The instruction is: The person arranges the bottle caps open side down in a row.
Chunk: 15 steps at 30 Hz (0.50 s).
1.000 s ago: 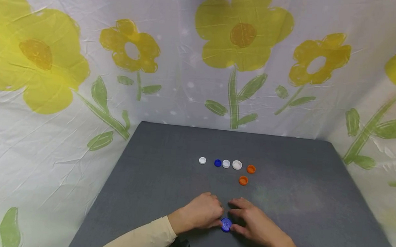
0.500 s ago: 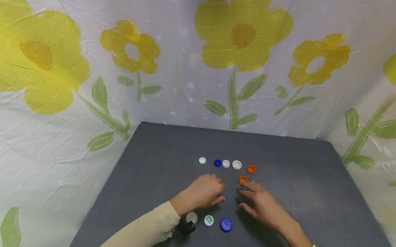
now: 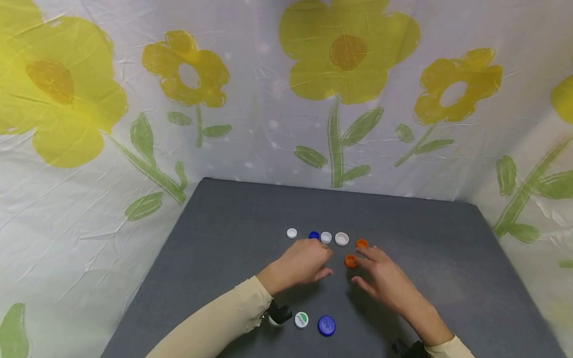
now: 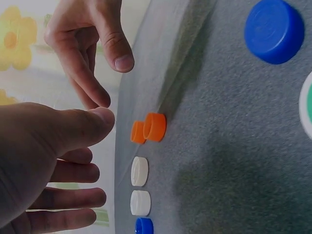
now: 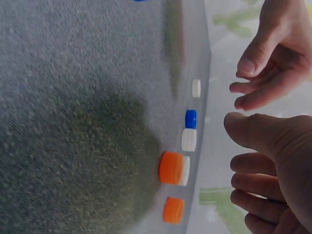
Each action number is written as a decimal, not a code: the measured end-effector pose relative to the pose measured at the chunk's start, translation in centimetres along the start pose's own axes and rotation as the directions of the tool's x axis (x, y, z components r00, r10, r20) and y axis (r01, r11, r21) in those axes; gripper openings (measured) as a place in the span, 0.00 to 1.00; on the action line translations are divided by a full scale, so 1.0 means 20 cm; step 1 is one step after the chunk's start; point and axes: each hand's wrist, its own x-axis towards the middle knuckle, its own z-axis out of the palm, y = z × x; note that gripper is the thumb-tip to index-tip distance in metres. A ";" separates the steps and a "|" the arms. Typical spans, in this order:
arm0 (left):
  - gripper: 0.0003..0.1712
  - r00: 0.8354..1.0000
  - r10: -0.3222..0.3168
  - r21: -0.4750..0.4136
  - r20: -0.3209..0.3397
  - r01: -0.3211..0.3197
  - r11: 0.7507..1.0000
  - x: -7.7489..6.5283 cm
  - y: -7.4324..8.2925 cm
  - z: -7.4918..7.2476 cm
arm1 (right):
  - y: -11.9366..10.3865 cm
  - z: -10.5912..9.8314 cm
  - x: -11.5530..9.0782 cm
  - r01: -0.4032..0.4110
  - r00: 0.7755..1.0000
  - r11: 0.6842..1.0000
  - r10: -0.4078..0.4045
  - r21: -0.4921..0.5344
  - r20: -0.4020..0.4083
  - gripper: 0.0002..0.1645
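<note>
My left hand (image 3: 302, 261) hovers over the table just short of a small blue cap (image 3: 314, 235), its fingers relaxed and holding nothing. To its right my right hand (image 3: 387, 274) also holds nothing; its fingertips overlap the edges of an orange cap (image 3: 362, 244) and a nearer orange cap (image 3: 351, 261) in the head view. The left wrist view shows both hands raised off the surface, fingers loosely bent. Along the far row lie a small white cap (image 3: 291, 233), another white cap (image 3: 326, 237) and a wider white cap (image 3: 342, 239).
Nearer the body, a large blue cap (image 3: 326, 326) and a white cap with green print (image 3: 301, 320) lie on the dark grey table (image 3: 238, 214). A pale cap (image 3: 275, 322) is mostly hidden under the left wrist camera. A flowered curtain (image 3: 261, 94) surrounds the table.
Both hands have left the large blue cap and moved forward over the table toward the far row. The near caps, at first partly covered by the left arm, came into sight.
</note>
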 end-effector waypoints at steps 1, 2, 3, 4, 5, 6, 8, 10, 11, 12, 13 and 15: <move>0.18 1.000 -0.002 -0.005 0.003 0.002 1.000 0.01 0.00 0.00 | 0.00 0.00 0.00 -0.008 1.000 1.000 0.008 -0.002 0.005 0.26; 0.18 1.000 -0.003 -0.010 0.005 0.003 1.000 0.02 -0.01 0.00 | 0.01 0.00 0.01 -0.015 1.000 1.000 0.015 -0.003 0.010 0.26; 0.18 1.000 -0.005 -0.014 0.006 0.005 1.000 0.03 -0.01 0.00 | 0.01 0.00 0.01 -0.021 1.000 1.000 0.021 -0.004 0.012 0.26; 0.18 1.000 -0.007 -0.020 0.008 0.007 1.000 0.04 -0.01 0.01 | 0.01 0.00 0.01 -0.025 1.000 1.000 0.025 -0.005 0.011 0.25; 0.17 1.000 -0.009 -0.026 0.010 0.009 1.000 0.05 -0.02 0.01 | 0.02 0.00 0.02 -0.026 1.000 1.000 0.026 -0.005 0.010 0.25; 0.17 1.000 -0.012 -0.030 0.012 0.013 0.999 0.05 -0.02 0.01 | 0.02 0.00 0.02 -0.025 1.000 1.000 0.025 -0.006 0.006 0.25; 0.17 1.000 -0.020 -0.037 0.019 0.021 0.999 0.07 -0.02 0.01 | 0.03 0.01 0.03 -0.017 1.000 1.000 0.017 -0.011 -0.003 0.25; 0.17 0.999 -0.030 -0.043 0.028 0.031 0.999 0.09 -0.02 0.02 | 0.05 0.02 0.04 -0.011 1.000 1.000 0.011 -0.015 -0.008 0.25; 0.17 0.999 -0.033 -0.045 0.032 0.035 0.998 0.10 -0.02 0.03 | 0.05 0.03 0.04 -0.008 1.000 1.000 0.008 -0.018 -0.010 0.25; 0.17 0.999 -0.037 -0.046 0.035 0.039 0.998 0.10 -0.02 0.03 | 0.06 0.03 0.05 -0.007 1.000 1.000 0.006 -0.023 -0.010 0.25; 0.17 0.999 -0.040 -0.048 0.037 0.041 0.998 0.11 -0.02 0.04 | 0.07 0.04 0.05 -0.006 1.000 1.000 0.006 -0.025 -0.010 0.25; 0.17 0.998 -0.045 -0.044 0.036 0.047 0.998 0.12 -0.01 0.05 | 0.08 0.05 0.06 -0.004 1.000 1.000 0.003 -0.027 -0.010 0.24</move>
